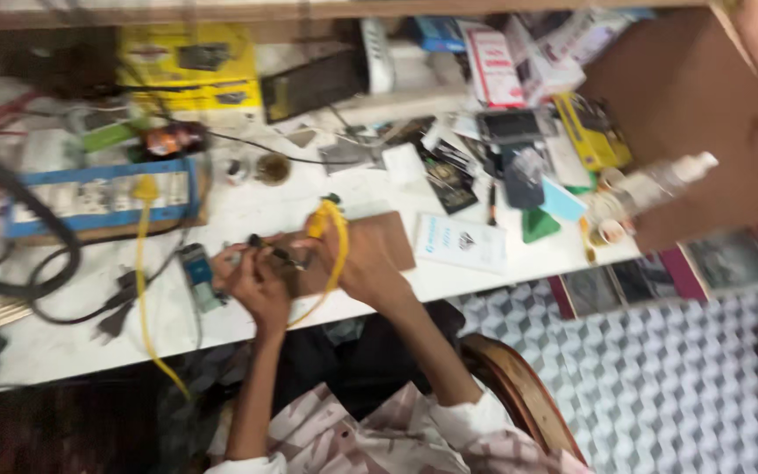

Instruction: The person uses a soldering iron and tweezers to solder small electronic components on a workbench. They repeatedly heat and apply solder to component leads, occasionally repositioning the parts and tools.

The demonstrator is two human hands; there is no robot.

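Two hands (256, 276) (357, 259), one yellow cable (337, 230)

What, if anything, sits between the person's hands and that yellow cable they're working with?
Nothing visible does. The right hand already has the yellow cable looped over it, above the brown board. The left hand is close beside it, gripping a thin dark tool. The picture is blurred, so the exact finger contact is unclear.

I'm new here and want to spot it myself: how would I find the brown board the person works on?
Start at the white table and find the two hands near its front edge. The brown board lies flat under the right hand, crossed by a yellow cable. It is the only plain brown slab there.
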